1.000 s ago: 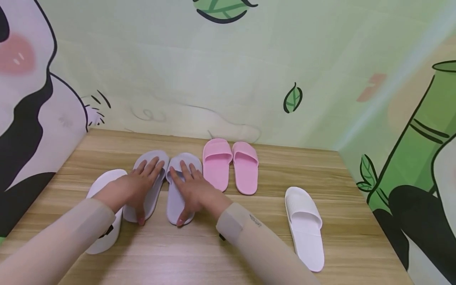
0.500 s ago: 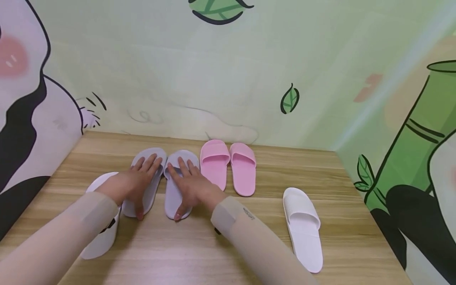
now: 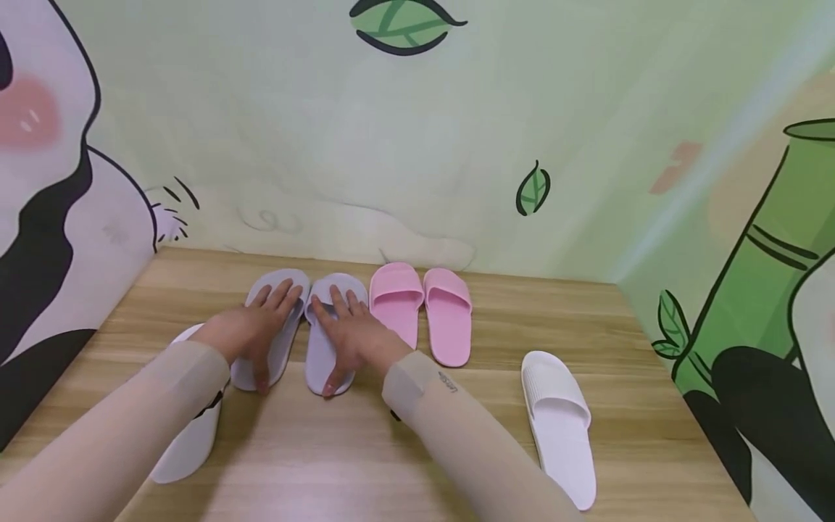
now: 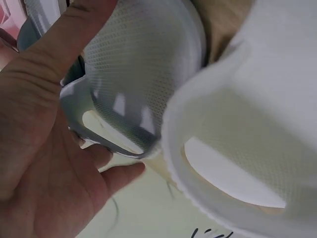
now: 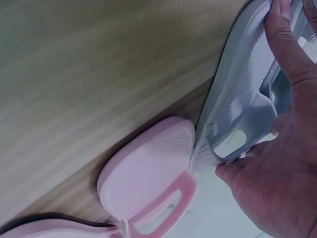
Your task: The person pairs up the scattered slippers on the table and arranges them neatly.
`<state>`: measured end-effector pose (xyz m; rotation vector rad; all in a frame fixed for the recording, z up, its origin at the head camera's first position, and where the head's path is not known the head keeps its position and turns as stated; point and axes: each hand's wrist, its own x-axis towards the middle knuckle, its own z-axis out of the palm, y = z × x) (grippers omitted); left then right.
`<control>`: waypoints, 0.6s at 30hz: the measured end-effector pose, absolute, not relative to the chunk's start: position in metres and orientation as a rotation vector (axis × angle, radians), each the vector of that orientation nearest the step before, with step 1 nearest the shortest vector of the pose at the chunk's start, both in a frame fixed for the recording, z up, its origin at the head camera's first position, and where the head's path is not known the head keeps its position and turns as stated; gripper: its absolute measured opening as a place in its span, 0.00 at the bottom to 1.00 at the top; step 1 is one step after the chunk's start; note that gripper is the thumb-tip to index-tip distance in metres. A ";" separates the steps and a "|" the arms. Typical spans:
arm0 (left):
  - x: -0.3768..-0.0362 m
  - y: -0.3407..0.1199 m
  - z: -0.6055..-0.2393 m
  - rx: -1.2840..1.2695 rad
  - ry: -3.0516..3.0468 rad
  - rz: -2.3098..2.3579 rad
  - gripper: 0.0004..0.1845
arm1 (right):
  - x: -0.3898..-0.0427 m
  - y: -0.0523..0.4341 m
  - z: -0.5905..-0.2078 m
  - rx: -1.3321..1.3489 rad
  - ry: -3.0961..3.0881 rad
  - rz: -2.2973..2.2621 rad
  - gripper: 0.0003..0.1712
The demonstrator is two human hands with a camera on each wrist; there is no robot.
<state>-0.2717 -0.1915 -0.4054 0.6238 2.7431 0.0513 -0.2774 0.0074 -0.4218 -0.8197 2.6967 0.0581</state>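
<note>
Head camera looks down over the table [image 3: 496,326]; wrist cameras sit close above it.

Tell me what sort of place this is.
Probably a staged indoor corner, perhaps a playroom: wood-look floor, cartoon panda-and-bamboo walls, and slippers laid out in pairs, lilac beside pink.

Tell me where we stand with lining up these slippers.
Done: the pink pair sits side by side at the wall. In hand: left hand and right hand rest flat on the lilac pair. Left: the white slippers, one under the left arm, one apart at right.
</note>
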 end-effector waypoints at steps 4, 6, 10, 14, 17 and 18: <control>-0.274 -0.192 -0.406 0.649 2.743 0.058 0.88 | -0.280 0.007 -0.423 -0.824 2.697 0.087 0.88; -0.277 -0.192 -0.406 0.644 2.751 0.050 0.88 | -0.283 0.007 -0.422 -0.830 2.702 0.104 0.87; -0.280 -0.192 -0.405 0.614 2.755 0.041 0.89 | -0.287 0.005 -0.421 -0.832 2.691 0.113 0.87; -0.285 -0.193 -0.407 0.590 2.766 0.042 0.89 | -0.290 0.004 -0.420 -0.812 2.703 0.119 0.87; -0.289 -0.194 -0.407 0.576 2.770 0.058 0.88 | -0.294 0.004 -0.421 -0.799 2.719 0.114 0.87; -0.289 -0.195 -0.407 0.568 2.769 0.070 0.88 | -0.294 0.004 -0.421 -0.800 2.721 0.105 0.87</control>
